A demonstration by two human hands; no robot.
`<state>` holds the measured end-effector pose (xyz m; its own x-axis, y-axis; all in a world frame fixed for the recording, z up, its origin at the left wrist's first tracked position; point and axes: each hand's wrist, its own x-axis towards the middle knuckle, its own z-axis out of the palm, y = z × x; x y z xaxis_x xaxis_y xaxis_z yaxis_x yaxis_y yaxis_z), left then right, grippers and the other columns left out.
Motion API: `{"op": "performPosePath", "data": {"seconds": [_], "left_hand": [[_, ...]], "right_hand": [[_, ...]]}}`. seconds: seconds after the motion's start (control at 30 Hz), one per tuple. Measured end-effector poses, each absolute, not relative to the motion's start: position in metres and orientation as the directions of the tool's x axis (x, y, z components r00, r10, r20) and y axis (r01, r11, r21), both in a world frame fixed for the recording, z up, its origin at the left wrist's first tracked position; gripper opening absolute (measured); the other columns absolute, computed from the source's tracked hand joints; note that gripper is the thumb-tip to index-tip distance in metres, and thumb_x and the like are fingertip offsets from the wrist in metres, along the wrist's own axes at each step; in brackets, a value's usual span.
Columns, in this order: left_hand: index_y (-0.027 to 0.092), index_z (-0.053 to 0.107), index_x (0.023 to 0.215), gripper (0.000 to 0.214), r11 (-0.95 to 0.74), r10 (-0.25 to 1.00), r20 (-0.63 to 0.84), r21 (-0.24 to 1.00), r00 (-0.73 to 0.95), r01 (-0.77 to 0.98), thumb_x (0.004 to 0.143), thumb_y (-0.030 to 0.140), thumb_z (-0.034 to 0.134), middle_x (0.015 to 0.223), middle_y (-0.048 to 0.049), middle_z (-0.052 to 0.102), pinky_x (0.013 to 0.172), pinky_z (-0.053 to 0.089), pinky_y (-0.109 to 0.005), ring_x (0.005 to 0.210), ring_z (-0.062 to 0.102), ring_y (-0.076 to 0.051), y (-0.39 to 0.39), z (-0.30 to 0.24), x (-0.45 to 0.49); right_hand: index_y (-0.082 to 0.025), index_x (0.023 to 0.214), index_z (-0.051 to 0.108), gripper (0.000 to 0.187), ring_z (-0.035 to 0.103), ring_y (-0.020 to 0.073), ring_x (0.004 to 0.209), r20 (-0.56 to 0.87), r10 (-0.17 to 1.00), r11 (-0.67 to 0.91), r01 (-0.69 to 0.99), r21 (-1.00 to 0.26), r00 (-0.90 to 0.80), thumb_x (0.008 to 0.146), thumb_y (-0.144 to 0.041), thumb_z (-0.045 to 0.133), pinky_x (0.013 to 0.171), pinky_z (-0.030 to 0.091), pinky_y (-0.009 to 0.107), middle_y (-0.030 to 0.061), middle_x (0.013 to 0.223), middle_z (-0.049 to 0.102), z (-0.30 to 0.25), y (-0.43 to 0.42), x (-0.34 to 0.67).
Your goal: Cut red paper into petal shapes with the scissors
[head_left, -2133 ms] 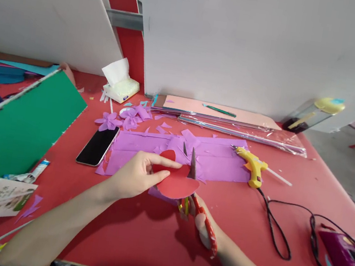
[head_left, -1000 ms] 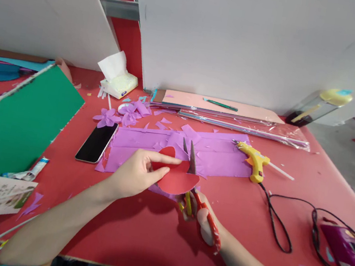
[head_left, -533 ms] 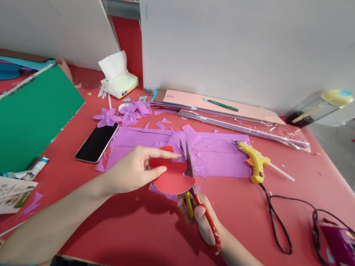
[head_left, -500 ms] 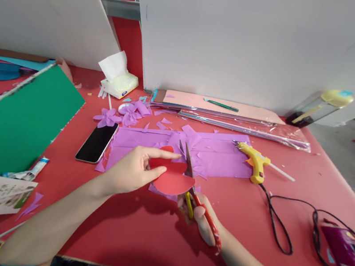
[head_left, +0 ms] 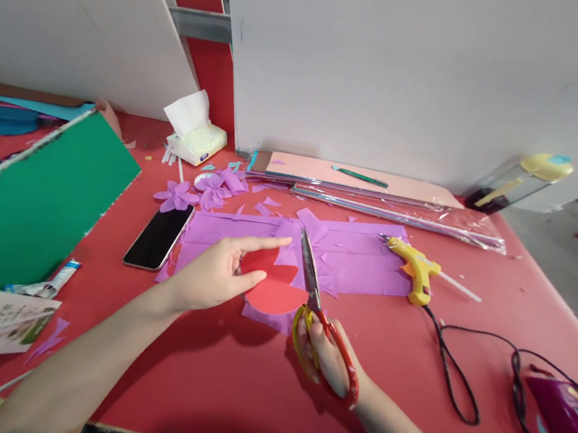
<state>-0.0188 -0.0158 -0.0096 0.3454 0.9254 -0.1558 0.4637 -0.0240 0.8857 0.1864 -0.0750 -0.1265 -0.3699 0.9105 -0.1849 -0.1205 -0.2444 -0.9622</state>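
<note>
A piece of red paper (head_left: 277,293) with a rounded edge and notched top is pinched in my left hand (head_left: 220,268), thumb on its face and index finger stretched out above it. My right hand (head_left: 330,355) grips scissors (head_left: 312,286) with red and yellow handles. Their blades look closed, pointing up and away, just right of the paper and apart from its notch. Beneath both hands lie purple paper sheets (head_left: 369,262) strewn with purple scraps.
A yellow glue gun (head_left: 418,266) with a black cord lies to the right. On the left are a phone (head_left: 158,238), purple paper flowers (head_left: 177,195), a tissue pack (head_left: 199,144) and a green board (head_left: 43,207). A green pen (head_left: 361,177) rests on pink paper at the back.
The scissors, open around the red paper's notch before, have shut and drawn back right of it. My left hand still holds the paper in about the same place.
</note>
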Motion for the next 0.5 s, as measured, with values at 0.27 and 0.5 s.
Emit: {"op": "performPosePath", "data": {"seconds": [0.27,0.5], "left_hand": [[0.031,0.041,0.135,0.066,-0.204,0.797,-0.115,0.872,0.592,0.444,0.073,0.012,0.054,0.074,0.0060,0.064,0.073,0.051,-0.028,0.049,0.047,-0.007,-0.013,-0.034,-0.017],[0.029,0.031,0.140,0.071,-0.224,0.702,-0.193,0.854,0.685,0.470,0.075,0.013,0.054,0.084,0.0038,0.065,0.083,0.046,-0.031,0.052,0.050,-0.008,-0.018,-0.044,-0.007]], "right_hand": [[-0.019,0.071,0.047,0.039,0.030,0.0044,0.030,-0.209,0.906,-0.328,-0.298,-0.896,-0.367,0.078,-0.055,0.058,0.032,0.025,0.018,-0.0084,0.043,0.040,-0.126,-0.069,0.185],[-0.020,0.067,0.042,0.035,0.034,0.0054,0.033,-0.296,0.917,-0.343,-0.151,-0.927,-0.268,0.069,-0.043,0.068,0.034,0.028,0.019,-0.0094,0.044,0.040,-0.112,-0.071,0.185]]}}
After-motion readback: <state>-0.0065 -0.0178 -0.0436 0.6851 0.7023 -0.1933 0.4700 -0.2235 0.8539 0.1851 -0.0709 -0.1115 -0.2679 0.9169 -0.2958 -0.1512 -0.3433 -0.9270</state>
